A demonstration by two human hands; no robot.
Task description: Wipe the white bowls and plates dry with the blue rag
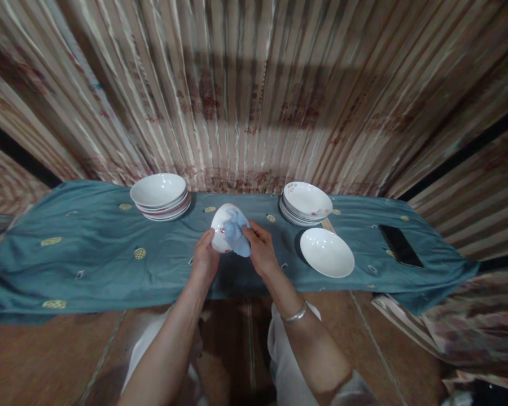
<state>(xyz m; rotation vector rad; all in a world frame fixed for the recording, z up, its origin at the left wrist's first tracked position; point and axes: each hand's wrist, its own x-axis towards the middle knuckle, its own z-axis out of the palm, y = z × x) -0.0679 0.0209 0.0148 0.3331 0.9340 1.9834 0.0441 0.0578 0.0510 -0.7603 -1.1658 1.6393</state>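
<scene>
Left hand (205,254) is gripping the left edge of a white, glossy bowl with small red floral marks (220,223); right hand (260,245) is pinching a soft, light-blue cloth (236,232) against the bowl's right side. Neither hand is free. The bowl is tilting between them, apparently raised over the middle of a desk draped in teal fabric with yellow pineapple prints (97,254). Which face of the bowl is showing, cannot tell; the cloth is covering much of it.

Surroundings: a stack of white, round bowls with reddish bands (160,194) is standing at the back left. A stack of white, round dishes with floral rims (307,202) is standing at the back right. One plain white, shallow dish (327,252) is lying alone just in front of that right stack. A flat, black, rectangular phone (401,246) is resting farther right.

Step in hand, by my reading: wiping the bowl. The next move is probably calling for a steady left-hand hold while the right hand is working the cloth over the uncovered left part, with some turning of the bowl. Slipping seems the main risk, the glaze looking smooth.
</scene>
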